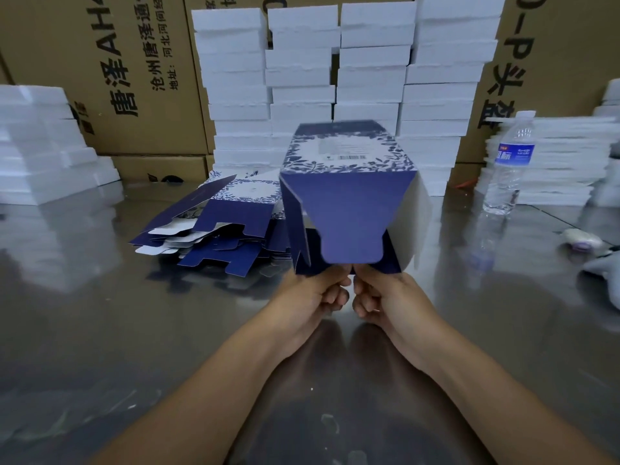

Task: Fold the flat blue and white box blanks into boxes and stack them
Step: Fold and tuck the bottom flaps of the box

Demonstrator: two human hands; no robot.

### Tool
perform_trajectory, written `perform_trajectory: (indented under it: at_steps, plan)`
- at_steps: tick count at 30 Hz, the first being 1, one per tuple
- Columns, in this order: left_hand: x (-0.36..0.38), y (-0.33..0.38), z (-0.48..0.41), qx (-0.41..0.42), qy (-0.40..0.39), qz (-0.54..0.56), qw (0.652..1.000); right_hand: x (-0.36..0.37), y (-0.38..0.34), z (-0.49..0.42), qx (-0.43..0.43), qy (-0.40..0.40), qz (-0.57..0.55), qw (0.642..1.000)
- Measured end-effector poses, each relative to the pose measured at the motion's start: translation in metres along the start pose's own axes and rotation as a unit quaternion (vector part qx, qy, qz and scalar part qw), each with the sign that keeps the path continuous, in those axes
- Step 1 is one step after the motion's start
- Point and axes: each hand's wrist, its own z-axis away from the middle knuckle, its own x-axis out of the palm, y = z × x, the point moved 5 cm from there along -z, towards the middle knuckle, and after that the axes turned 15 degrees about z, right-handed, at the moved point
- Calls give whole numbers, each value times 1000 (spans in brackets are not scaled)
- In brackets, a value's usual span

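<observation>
A blue and white box [349, 182] opened into a tube stands tilted in front of me, its near end flaps spread open. My left hand [318, 290] and my right hand [375, 293] sit side by side under its near edge, fingers curled, pinching the lower flap. A long blue flap with a rounded tongue hangs down over the opening toward my thumbs. To the left lies a loose pile of flat blue and white blanks [218, 229] on the shiny table [100, 313].
Tall stacks of white boxes [335, 78] stand behind the box, with lower white stacks at the left [43, 146] and right [553, 156]. Brown printed cartons [117, 72] line the back. A water bottle [510, 162] stands at the right, small items beyond it.
</observation>
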Motion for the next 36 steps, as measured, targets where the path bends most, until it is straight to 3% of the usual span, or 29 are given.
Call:
perform_trajectory:
  at_steps: [6,12,17,25,28,31,34,36]
  plan:
    - [1,1,1,-1,8,-3,1000,-2,1,-2,4,21,20,1000]
    - [-1,-1,2,-21,60,4,998,-7,4,-5,34,22,1,999]
    - [-11,3,1,-28,155,-7,988,-9,5,-6,52,31,-21,998]
    - [-17,6,2,-15,210,-55,976,-17,8,-6,82,67,-25,994]
    - [-25,14,5,60,238,-185,952,-26,7,-6,35,128,150,980]
    - [-29,24,8,128,253,-310,908,-34,-2,0,-69,221,371,899]
    - [-27,27,10,154,257,-399,867,-36,-2,3,-88,252,436,859]
    - [-27,28,11,165,259,-433,848,-38,-3,1,-87,263,431,859]
